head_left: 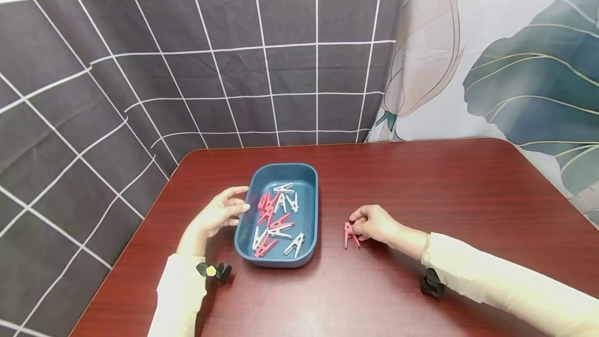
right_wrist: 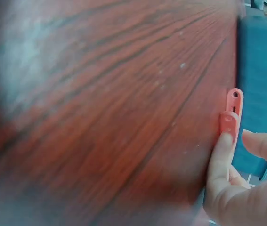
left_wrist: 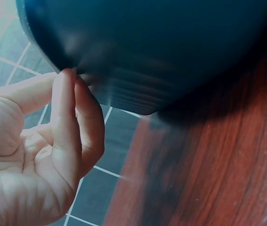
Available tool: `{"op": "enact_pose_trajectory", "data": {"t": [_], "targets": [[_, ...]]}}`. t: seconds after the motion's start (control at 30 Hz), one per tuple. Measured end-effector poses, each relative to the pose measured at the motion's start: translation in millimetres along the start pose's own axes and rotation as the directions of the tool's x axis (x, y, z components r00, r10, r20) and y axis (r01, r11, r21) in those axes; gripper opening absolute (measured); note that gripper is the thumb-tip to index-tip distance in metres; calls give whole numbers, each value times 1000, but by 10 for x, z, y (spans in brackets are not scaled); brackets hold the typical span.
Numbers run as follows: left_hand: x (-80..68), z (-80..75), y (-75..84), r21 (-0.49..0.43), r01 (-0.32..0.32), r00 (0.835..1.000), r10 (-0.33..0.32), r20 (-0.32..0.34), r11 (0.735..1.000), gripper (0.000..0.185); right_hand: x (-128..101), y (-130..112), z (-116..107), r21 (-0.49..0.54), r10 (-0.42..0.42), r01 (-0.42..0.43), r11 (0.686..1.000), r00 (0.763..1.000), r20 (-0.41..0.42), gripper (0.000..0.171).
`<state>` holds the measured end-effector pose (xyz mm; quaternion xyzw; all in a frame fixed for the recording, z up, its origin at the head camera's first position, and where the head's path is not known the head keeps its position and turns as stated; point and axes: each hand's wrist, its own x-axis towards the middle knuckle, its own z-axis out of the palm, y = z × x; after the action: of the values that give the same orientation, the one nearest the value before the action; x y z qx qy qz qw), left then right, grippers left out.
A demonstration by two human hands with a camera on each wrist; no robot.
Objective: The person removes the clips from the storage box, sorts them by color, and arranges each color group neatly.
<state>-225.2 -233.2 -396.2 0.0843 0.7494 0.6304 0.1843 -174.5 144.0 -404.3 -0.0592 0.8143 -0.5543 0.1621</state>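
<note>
At the left of the red-brown table (head_left: 421,181) our left hand (head_left: 216,215) lies beside the blue tray (head_left: 243,230), its fingertips (left_wrist: 67,77) touching the tray's left rim. The fingers are bent loosely and hold nothing; from the left wrist view they seem only to steady the tray wall, not to grip it. The forearm runs up from the table's near edge, with the wrist low over the wood.

The tray sits a little left of the table's middle, its long side running away from us. Inside it pink and white clothespins (head_left: 278,218) lie mixed in a loose heap, some crossing one another.

To the right of the tray, well apart from it, a small bunch of pink clothespins (head_left: 349,234) lies on the bare wood. Our right hand (head_left: 373,222) rests just beside it, fingers curled, with fingertip and thumb closing on one pink pin; the right wrist view shows a fingertip (right_wrist: 222,146) pressed against the pin's end. We cannot tell whether the pin is just being set down or picked up.

We judge that we are sorting the pink pins out of the tray onto the table. The next move, as we see it, calls for letting go of this pin, carrying the right hand back over the tray rim and pinching one pink pin clear of the white ones tangled with it.
</note>
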Motion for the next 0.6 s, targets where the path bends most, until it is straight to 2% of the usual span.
{"op": "enact_pose_trajectory", "data": {"t": [0.07, 0.17, 0.27, 0.37, 0.47, 0.6], "targets": [[2, -1, 1, -1, 1, 1000, -1, -1, 1000, 60, -10, -15, -11, -24, -11, 11, 1000, 1000, -9, 29], [9, 7, -1, -3, 3, 1000, -3, 1, 1000, 60, -24, -55, -43, -115, -51, 46, 992, 998, -46, 30], [17, 8, -8, -3, 5, 1000, -5, 3, 1000, 60, -18, -134, -80, -214, -123, 102, 972, 988, -88, 29], [14, 1, -11, -1, 6, 1000, -6, -1, 1000, 60, 4, -259, -101, -258, -201, 170, 951, 975, -97, 30], [1, -5, -5, 6, 1, 1000, -1, -5, 1000, 60, 25, -400, -97, -293, -283, 250, 923, 956, -75, 28], [-11, -4, 4, 18, 0, 1000, 0, -5, 1000, 60, 28, -587, -48, -329, -375, 359, 873, 927, 17, 24]]}}
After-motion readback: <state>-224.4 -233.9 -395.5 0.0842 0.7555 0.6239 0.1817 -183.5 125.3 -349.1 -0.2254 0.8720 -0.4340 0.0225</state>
